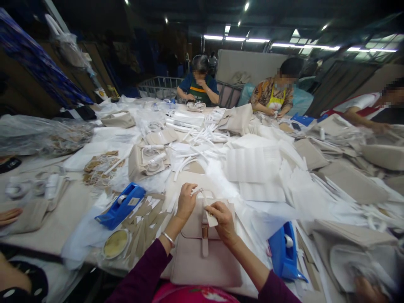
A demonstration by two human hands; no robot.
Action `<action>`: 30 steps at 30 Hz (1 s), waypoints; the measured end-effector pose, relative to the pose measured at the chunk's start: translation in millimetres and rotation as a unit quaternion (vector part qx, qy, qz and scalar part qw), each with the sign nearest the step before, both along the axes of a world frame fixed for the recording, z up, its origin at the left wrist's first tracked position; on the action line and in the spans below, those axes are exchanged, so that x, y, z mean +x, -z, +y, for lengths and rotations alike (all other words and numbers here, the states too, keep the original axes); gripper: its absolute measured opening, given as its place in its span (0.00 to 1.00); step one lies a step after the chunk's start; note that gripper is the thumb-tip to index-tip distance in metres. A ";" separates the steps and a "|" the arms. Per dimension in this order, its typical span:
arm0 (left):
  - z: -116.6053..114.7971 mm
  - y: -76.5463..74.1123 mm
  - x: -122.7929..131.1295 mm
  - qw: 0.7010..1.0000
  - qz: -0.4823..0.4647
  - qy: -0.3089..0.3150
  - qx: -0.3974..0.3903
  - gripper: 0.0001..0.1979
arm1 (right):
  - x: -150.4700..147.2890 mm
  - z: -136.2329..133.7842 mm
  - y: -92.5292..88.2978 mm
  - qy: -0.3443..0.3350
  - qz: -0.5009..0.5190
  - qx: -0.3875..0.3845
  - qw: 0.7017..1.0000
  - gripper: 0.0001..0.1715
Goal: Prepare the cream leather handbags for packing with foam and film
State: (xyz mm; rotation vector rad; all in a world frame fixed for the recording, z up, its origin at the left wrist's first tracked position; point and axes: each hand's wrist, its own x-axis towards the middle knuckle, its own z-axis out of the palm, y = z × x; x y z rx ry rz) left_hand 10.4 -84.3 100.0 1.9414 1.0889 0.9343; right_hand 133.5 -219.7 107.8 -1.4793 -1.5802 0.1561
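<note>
A beige flap bag (206,267) lies in front of me, with a gold-toned buckle (205,232) and a strap down its middle. My left hand (187,201) is above the bag's upper left part, thumb and fingertips pinched on a thin pale strip (198,191) near the bag's top handle. Just to the right, my right hand (222,216) is closed on a small cream tag (211,219) that hangs over the flap. Whether the strip and the tag are joined is too small to tell.
Blue tape dispensers (121,206) (285,252) stand on both sides. A round tape roll (116,244) lies by beige strips at left. White foam sheets (254,164), another bag (147,162) and brown paper tags (102,166) cover the table. Co-workers sit across and beside me.
</note>
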 end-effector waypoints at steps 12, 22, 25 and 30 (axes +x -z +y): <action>1.6 -1.1 18.8 0.983 -0.008 0.094 -0.159 0.10 | -31.5 -22.7 25.8 0.003 -0.071 0.017 0.997 0.13; -56.8 -14.0 4.7 0.978 0.029 -0.031 -0.204 0.17 | -6.9 -11.4 33.0 0.051 -0.148 0.002 0.988 0.17; -65.0 -14.1 3.5 0.883 -0.077 0.036 -0.461 0.17 | -2.9 -11.8 30.1 0.034 -0.188 -0.007 0.982 0.16; -57.3 -4.2 15.6 0.862 -0.171 -0.011 -0.478 0.11 | -4.7 -30.1 25.0 -0.013 -0.215 -0.017 0.976 0.15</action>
